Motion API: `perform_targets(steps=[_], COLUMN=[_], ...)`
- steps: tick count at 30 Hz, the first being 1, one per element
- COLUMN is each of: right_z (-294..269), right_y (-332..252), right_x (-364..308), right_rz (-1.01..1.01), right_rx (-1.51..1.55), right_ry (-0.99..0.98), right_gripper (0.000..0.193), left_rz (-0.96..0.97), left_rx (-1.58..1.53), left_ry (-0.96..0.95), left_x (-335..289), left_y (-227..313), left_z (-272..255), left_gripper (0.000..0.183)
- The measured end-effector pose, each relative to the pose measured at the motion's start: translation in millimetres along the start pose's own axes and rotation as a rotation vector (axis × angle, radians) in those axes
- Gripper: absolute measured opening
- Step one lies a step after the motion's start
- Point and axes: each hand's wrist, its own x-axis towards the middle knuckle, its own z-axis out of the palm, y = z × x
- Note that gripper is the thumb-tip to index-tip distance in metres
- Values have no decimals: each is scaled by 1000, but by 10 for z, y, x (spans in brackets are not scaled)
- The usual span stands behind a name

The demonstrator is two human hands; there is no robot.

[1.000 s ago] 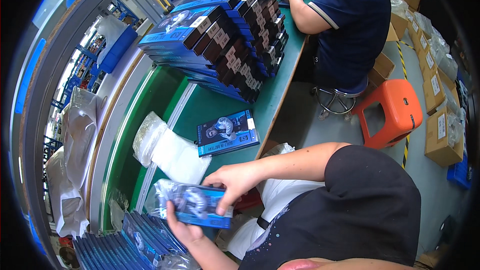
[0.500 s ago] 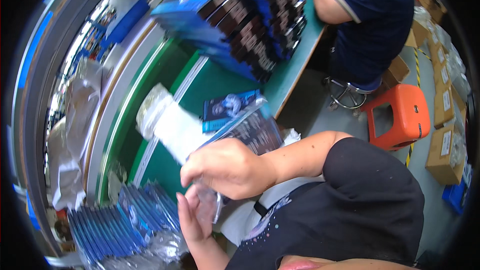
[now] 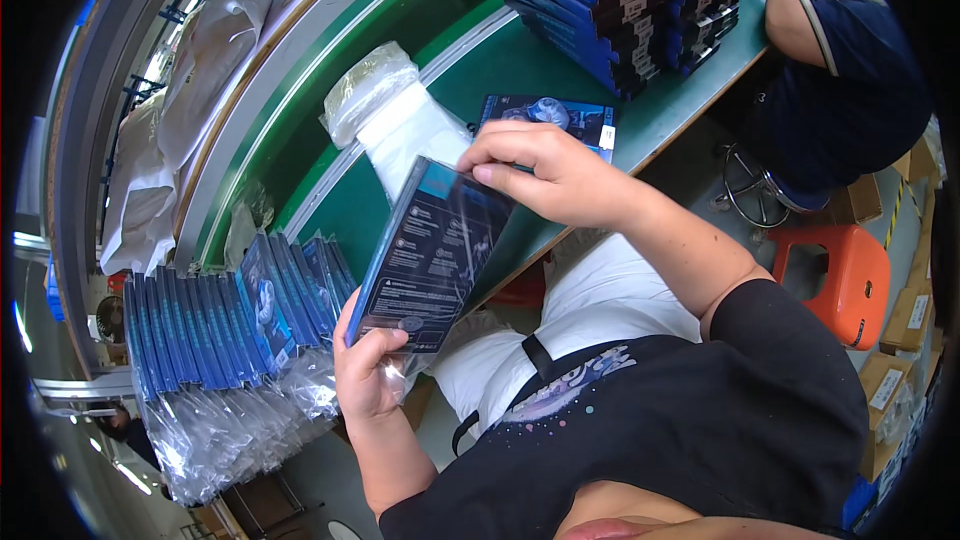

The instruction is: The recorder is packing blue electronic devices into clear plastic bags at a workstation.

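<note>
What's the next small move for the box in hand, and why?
Probably swing the blue-black box left toward the row of bagged boxes, left hand leading: loose clear film shows at the box's lower end, so it seems bagged too; the left hand grips that end, and the row stands on that side.

Left grip low, clasped; right grip higher, pinching.

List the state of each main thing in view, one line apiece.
Held box: tilted, back panel facing up.
Left hand: gripping held box's lower end.
Right hand: fingers bent at its upper edge.
Table box: lying flat, partly hidden.
Bagged boxes: standing in a row.
Plastic bags: lying in a pile.
Box stacks: cut off by the frame.
Orange stool: upright.
</note>
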Motion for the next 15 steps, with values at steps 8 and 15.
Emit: perform_targets(steps=[8,15], right_z=[147,-224], right_y=[201,588], right_x=[99,-246], right_rz=[405,129], right_rx=[182,-931], right_ry=[432,184], right_gripper=[16,68], left_rz=[504,700], left_rx=[365,1320], left_ry=[217,734], left_x=[-218,-142], left_y=[220,480], left_z=[-4,-484], left_gripper=[53,39])
